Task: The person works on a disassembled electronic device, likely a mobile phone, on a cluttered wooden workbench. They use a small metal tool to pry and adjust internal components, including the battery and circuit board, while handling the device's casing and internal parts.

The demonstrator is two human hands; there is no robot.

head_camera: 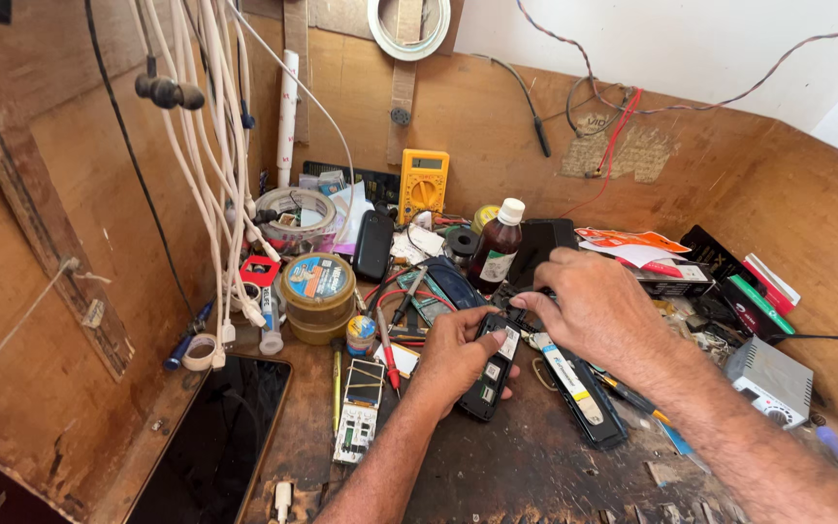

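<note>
My left hand (453, 357) grips a small black phone body (490, 374) with its back off, thumb pressed on the upper part. My right hand (589, 309) reaches in from the right, its fingertips pinched at the phone's top edge. Whether something small sits between those fingers cannot be made out. Just right of the phone lies a black back cover (584, 393) with a white strip on it. A bare circuit board with a small screen (361, 408) lies to the left on the dark worktop.
A brown bottle with a white cap (497, 245), a yellow multimeter (424, 182), a round tin (317, 291), tape rolls, a red-handled tool (388, 347) and boxes crowd the back. White cables hang at the left. A large dark phone (220, 437) lies front left.
</note>
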